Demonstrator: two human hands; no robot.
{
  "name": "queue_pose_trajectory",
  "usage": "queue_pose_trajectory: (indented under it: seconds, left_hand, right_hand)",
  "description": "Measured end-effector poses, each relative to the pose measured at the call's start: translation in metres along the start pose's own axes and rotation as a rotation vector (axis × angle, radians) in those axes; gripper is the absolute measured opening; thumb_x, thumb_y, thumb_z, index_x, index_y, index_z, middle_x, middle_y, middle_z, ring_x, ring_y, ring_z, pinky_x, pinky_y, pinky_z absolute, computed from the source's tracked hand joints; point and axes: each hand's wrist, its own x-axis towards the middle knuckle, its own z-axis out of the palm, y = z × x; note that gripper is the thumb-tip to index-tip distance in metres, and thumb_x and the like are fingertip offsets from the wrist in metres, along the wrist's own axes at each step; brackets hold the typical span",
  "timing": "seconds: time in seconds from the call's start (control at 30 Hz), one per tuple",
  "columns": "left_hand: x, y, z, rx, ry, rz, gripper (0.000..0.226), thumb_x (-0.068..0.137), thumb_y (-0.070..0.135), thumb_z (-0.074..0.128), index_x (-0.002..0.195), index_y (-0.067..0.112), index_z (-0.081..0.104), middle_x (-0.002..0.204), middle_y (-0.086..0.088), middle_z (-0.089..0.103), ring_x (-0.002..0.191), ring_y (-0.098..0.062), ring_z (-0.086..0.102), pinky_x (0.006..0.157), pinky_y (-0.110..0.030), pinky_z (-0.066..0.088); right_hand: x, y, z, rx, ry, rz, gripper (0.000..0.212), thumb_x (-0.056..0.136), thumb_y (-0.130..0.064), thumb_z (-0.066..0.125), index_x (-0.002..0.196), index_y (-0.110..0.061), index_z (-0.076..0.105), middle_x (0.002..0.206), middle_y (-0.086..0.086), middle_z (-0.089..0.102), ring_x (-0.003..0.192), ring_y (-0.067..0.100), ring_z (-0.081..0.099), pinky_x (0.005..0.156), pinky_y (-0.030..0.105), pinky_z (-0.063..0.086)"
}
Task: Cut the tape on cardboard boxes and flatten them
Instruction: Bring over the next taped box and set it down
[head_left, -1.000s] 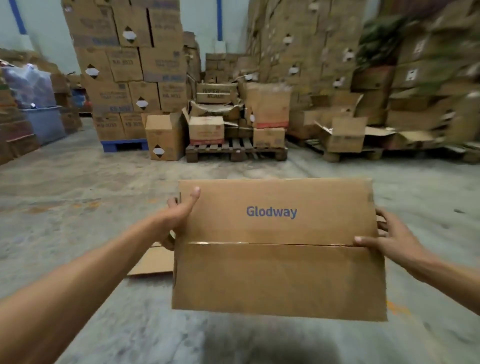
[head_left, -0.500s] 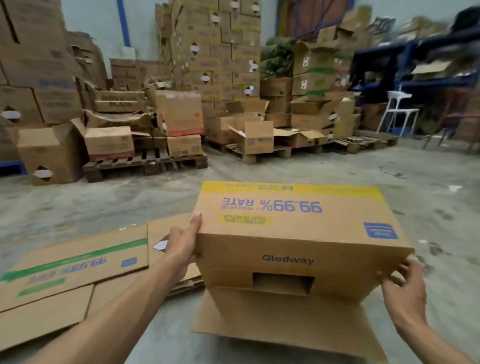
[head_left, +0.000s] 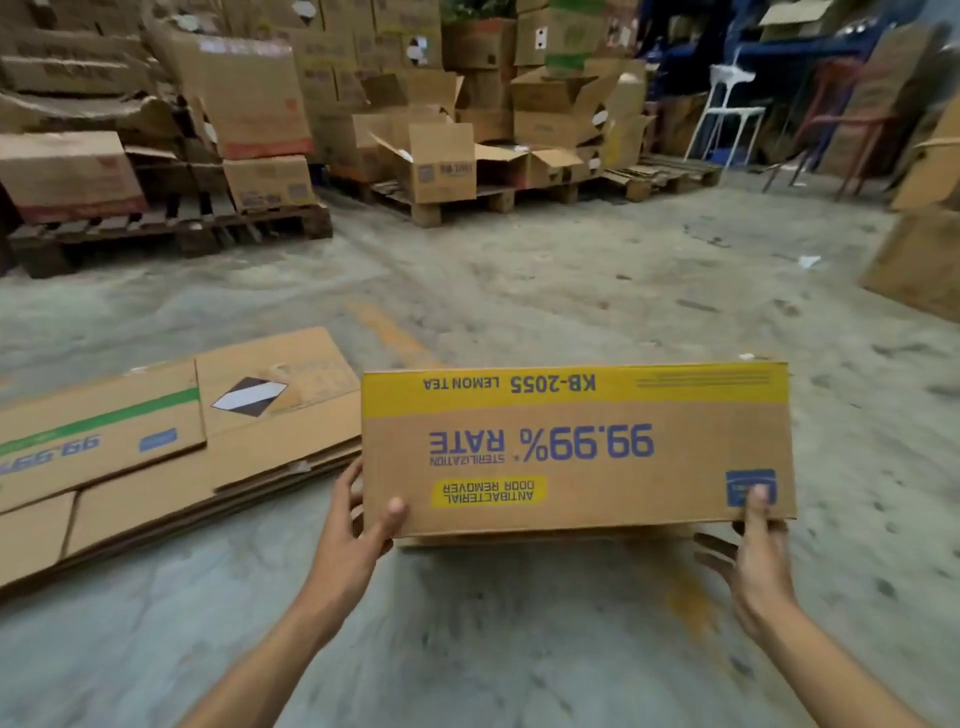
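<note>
The box (head_left: 576, 452) had been tipped flat-faced upward, apparently collapsed, and was gripped at both near corners by the hands, left (head_left: 353, 540) and right (head_left: 756, 551), beside the flattened stack (head_left: 171, 467).

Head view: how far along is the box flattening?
Done: flattened boxes lie stacked on the floor. In hand: left hand and right hand grip a collapsed yellow-banded box. Left: many boxes on pallets stand unflattened.
</note>
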Motion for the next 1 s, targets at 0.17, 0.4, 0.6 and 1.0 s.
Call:
queue_pose_trajectory:
  seconds: [0.17, 0.4, 0.6, 1.0]
  left_hand:
    - [-0.010, -0.011, -0.006, -0.040, -0.045, -0.093, 0.109, 0.037, 0.083, 0.075, 0.135, 0.054, 0.037, 0.129, 0.000, 0.056, 0.111, -0.018, 0.063, 0.072, -0.043, 0.060]
    - [-0.022, 0.006, 0.021, 0.136, -0.013, 0.233, 0.123, 0.048, 0.089, 0.062, 0.152, 0.041, 0.018, 0.142, 0.027, 0.037, 0.125, 0.021, 0.038, 0.096, -0.008, 0.040]
    - [-0.020, -0.004, 0.032, 0.638, -0.031, 0.268, 0.072, 0.066, 0.060, 0.071, 0.134, 0.043, 0.054, 0.163, 0.012, 0.012, 0.139, 0.000, 0.021, 0.115, -0.031, 0.022]
    - [-0.024, -0.002, 0.031, 0.585, -0.030, 0.075, 0.092, 0.067, 0.063, 0.067, 0.150, 0.043, 0.030, 0.165, 0.001, -0.001, 0.150, -0.012, 0.004, 0.116, -0.034, 0.015]
  right_hand:
    - [-0.003, 0.023, -0.009, 0.078, 0.115, 0.079, 0.059, 0.097, -0.045, 0.048, 0.142, -0.011, 0.029, 0.124, 0.016, 0.053, 0.073, 0.032, 0.063, 0.043, 0.032, 0.057]
    - [-0.018, 0.076, -0.024, -0.236, 0.070, 0.196, 0.040, 0.091, -0.032, 0.064, 0.120, -0.013, 0.043, 0.079, 0.018, 0.058, 0.036, 0.016, 0.052, 0.031, 0.020, 0.038]
    - [-0.061, 0.083, -0.019, -0.750, -0.582, 0.016, 0.018, 0.082, -0.024, 0.075, 0.086, -0.014, 0.061, 0.078, 0.005, 0.067, 0.058, 0.011, 0.057, 0.049, 0.018, 0.042]
    - [-0.114, 0.097, -0.005, -1.415, -1.240, -0.582, 0.020, 0.080, -0.042, 0.068, 0.093, -0.029, 0.059, 0.099, -0.008, 0.059, 0.098, 0.014, 0.050, 0.077, 0.030, 0.036]
